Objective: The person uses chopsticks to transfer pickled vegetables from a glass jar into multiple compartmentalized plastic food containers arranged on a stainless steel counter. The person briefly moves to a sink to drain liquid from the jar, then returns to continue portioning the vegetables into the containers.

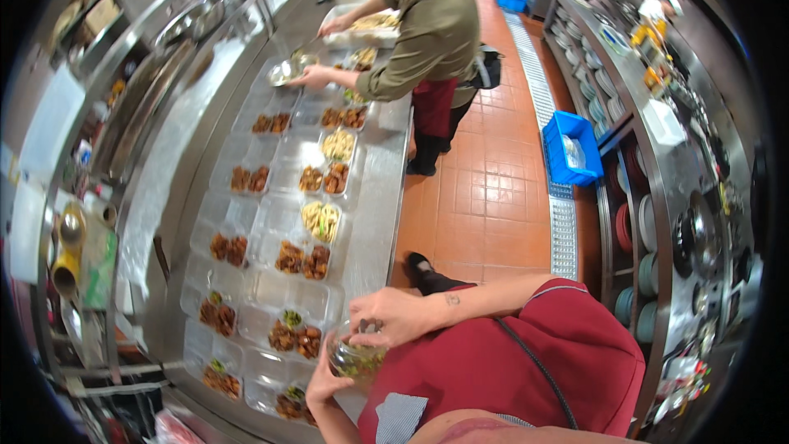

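My left hand holds a clear bowl of chopped greens from beside and below, close to my red apron. Over the same bowl is my right hand, its fingers bent down into the opening; whether they pinch any greens is hidden. Beside the bowl, clear plastic compartment trays stand in rows on a steel counter. They hold portions of browned, sauced food. A few nearer trays also have a small heap of greens. Two farther trays carry pale noodle-like food.
Across the counter's far end a co-worker leans in, holding a metal bowl over the trays. A white tub of pale food stands there. Blue crates and a floor grate lie right, by shelves of plates.
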The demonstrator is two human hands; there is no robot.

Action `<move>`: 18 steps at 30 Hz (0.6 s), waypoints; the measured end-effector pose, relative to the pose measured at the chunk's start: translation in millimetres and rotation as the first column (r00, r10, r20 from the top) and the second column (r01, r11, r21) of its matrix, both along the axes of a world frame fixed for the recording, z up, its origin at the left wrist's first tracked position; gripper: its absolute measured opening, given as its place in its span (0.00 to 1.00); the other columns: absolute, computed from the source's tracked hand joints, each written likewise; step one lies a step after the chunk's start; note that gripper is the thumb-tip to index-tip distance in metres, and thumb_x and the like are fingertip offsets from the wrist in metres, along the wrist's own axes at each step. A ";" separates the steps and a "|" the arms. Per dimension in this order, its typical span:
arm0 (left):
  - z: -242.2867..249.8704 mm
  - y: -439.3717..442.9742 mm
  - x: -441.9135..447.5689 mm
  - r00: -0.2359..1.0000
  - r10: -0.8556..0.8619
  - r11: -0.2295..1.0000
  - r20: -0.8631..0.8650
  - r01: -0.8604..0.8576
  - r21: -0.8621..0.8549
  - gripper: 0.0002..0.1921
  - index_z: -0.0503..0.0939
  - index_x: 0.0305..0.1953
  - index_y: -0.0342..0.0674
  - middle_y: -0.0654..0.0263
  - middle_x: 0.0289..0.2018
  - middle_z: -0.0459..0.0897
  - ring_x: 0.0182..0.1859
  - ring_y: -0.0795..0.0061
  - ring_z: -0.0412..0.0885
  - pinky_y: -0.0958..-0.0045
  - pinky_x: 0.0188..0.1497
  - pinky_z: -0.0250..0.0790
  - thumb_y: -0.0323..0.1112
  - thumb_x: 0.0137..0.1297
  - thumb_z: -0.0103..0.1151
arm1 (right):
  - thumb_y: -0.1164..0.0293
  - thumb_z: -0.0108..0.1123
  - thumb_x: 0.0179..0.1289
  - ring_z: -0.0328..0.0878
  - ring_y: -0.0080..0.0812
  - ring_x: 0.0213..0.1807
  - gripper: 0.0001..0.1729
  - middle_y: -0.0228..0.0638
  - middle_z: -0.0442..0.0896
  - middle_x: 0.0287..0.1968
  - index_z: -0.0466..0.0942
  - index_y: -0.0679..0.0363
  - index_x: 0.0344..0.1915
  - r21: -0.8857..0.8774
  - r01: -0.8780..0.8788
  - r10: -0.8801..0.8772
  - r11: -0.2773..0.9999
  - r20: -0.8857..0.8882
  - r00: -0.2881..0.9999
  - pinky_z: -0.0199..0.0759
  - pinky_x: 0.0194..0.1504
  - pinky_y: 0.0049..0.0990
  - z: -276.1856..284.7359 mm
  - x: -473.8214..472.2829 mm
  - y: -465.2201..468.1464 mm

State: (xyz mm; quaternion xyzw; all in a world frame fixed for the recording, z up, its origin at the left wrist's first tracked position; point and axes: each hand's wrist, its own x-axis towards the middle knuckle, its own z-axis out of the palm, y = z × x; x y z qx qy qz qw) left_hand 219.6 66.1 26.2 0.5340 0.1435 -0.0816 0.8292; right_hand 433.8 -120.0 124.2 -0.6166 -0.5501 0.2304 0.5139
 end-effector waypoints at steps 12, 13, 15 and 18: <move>36.6 -84.2 71.4 0.995 0.096 0.987 0.042 -0.100 0.128 0.65 0.52 0.72 0.35 0.52 0.65 0.66 0.65 0.56 0.71 0.55 0.65 0.70 0.40 0.33 0.86 | 0.61 0.46 0.78 0.71 0.45 0.64 0.22 0.49 0.75 0.62 0.72 0.63 0.62 -0.039 -0.123 0.098 0.992 -0.396 0.913 0.64 0.64 0.36 -64.6 50.7 -55.3; 38.5 -94.7 87.8 0.994 0.097 0.984 0.049 -0.103 0.143 0.65 0.52 0.72 0.35 0.51 0.65 0.67 0.65 0.56 0.72 0.55 0.65 0.70 0.40 0.32 0.86 | 0.61 0.46 0.78 0.73 0.47 0.61 0.22 0.49 0.77 0.59 0.74 0.64 0.60 0.001 -0.075 0.069 0.997 -0.402 0.913 0.67 0.62 0.36 -64.6 60.3 -65.7; 41.9 -113.6 132.1 0.997 0.027 0.979 0.072 -0.041 0.201 0.65 0.52 0.72 0.35 0.51 0.65 0.67 0.64 0.56 0.72 0.55 0.64 0.71 0.40 0.31 0.87 | 0.61 0.46 0.78 0.72 0.44 0.63 0.21 0.50 0.75 0.60 0.75 0.66 0.57 0.109 0.116 -0.064 0.987 -0.396 0.916 0.65 0.64 0.35 -63.0 85.0 -93.9; 53.6 -145.2 214.2 0.988 -0.121 0.968 0.094 0.096 0.232 0.67 0.52 0.72 0.36 0.53 0.66 0.67 0.65 0.56 0.71 0.55 0.65 0.71 0.38 0.27 0.87 | 0.62 0.45 0.78 0.67 0.43 0.69 0.20 0.47 0.74 0.64 0.78 0.64 0.55 0.133 0.288 -0.180 0.948 -0.523 0.833 0.59 0.69 0.39 -52.2 131.7 -144.3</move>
